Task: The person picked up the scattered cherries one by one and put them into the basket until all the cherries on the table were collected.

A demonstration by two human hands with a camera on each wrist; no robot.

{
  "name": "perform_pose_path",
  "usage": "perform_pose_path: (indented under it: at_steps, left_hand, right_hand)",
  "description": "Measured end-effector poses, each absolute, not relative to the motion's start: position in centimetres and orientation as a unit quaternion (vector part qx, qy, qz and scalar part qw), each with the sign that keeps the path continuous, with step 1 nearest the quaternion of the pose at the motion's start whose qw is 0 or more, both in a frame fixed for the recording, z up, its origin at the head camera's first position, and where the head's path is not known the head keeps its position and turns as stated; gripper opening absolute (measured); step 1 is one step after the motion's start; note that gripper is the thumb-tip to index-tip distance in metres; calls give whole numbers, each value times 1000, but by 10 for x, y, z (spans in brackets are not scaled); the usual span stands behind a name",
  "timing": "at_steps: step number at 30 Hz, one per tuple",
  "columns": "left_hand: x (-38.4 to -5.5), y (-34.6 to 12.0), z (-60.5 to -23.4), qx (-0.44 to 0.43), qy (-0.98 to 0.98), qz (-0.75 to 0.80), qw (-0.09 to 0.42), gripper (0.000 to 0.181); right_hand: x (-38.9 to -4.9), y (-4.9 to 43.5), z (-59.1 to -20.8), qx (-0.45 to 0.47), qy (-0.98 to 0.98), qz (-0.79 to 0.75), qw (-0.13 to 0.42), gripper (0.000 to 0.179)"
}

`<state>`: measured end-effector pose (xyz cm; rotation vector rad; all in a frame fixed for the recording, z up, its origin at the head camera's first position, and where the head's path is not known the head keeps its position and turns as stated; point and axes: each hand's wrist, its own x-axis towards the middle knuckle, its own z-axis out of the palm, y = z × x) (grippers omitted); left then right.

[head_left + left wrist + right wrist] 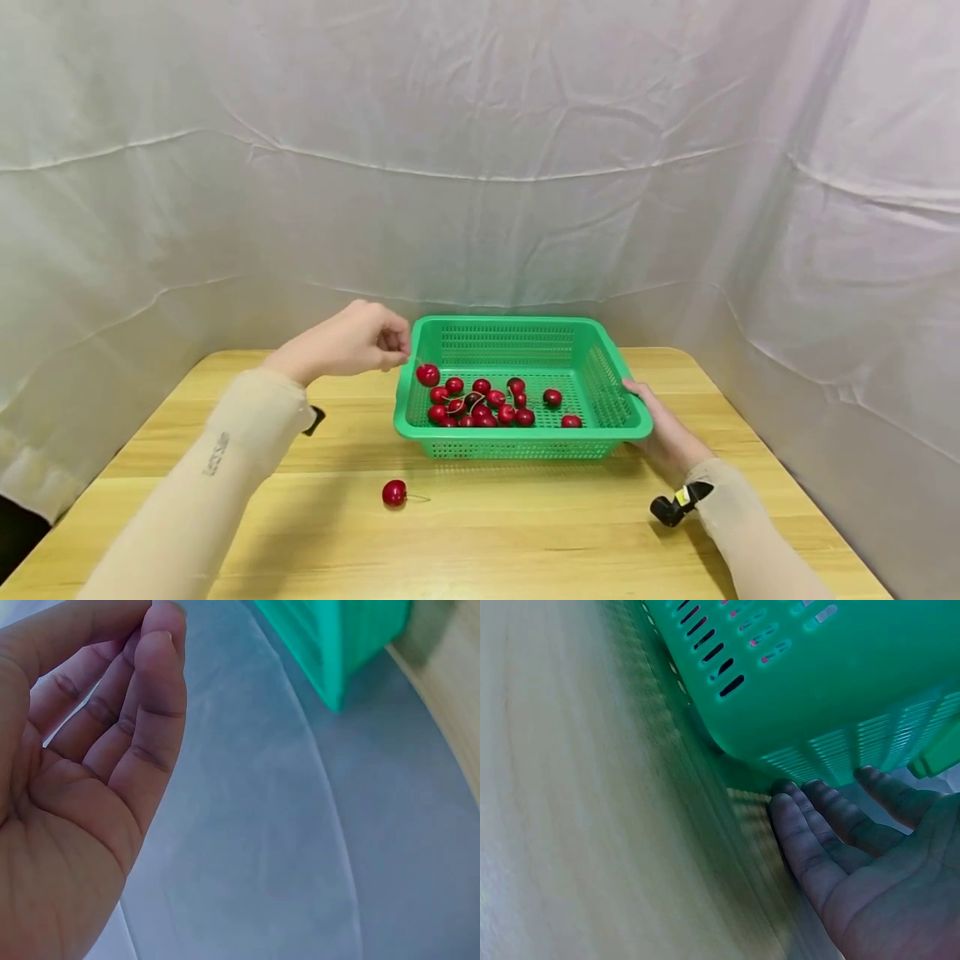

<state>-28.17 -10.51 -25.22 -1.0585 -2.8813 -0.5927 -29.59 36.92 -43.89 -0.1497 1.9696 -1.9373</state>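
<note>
My left hand [367, 337] is raised at the left rim of the green plastic basket [525, 435], thumb and fingertips pinched together. From them a red cherry [427, 375] appears to hang by its thin stem, just inside the basket's left wall. In the left wrist view the fingertips meet near the top edge, and the cherry is out of sight there. My right hand [877, 862] rests its nearly straight fingers against the basket's right side, low on the outer wall. Several cherries [506, 414] lie in the basket, mostly toward its left and front.
A single cherry [393, 493] with its stem pointing right lies on the wooden table [525, 533] in front of the basket. Pale cloth [480, 208] hangs behind the table and along both sides.
</note>
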Motion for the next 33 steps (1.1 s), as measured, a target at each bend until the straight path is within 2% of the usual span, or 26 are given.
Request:
perform_pose_path:
  at_steps: [4,8,14,18,23,33]
  left_hand:
    - [-306,-71,-250,-360,-917,-170,-7,20]
    - [-326,-33,-257,-366,-918,-146,-43,23]
    - [-346,17,-269,-375,-919,-103,-66,31]
    - [-347,43,-274,-359,-926,-76,-84,45]
    - [-338,66,-281,-347,-932,-41,-99,53]
    - [-341,77,-293,-327,-937,-22,-116,49]
  right_hand:
    - [-296,369,-437,-51,700,-689,182,86]
    - [-296,368,-437,-40,697,-692,181,87]
    - [-295,367,-438,-33,696,-695,180,87]
    - [-295,367,-436,-39,692,-698,180,87]
    - [-295,365,-434,-47,689,-700,182,85]
    - [-297,361,-435,-44,689,-702,178,86]
